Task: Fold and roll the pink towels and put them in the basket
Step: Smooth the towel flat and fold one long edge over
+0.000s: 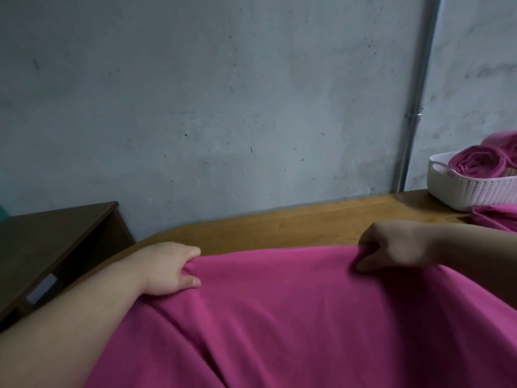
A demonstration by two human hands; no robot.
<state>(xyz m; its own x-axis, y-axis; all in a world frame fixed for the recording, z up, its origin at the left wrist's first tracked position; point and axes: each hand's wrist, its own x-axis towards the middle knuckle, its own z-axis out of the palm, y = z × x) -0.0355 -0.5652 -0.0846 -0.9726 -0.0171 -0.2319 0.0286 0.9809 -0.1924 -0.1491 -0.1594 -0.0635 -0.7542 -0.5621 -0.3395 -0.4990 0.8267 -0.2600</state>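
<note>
A large pink towel (279, 312) is spread over the wooden table (279, 219) and fills the lower half of the view. My left hand (170, 268) pinches its far edge at the left corner. My right hand (391, 246) pinches the same far edge at the right. Both corners are lifted slightly off the wood. At the far right stands a white woven basket (472, 189) holding rolled pink towels (475, 162).
Another pink towel (495, 217) lies on the table just in front of the basket. A dark brown cabinet (56, 247) stands left of the table. A grey concrete wall with a metal pipe (416, 99) rises behind the table's far edge.
</note>
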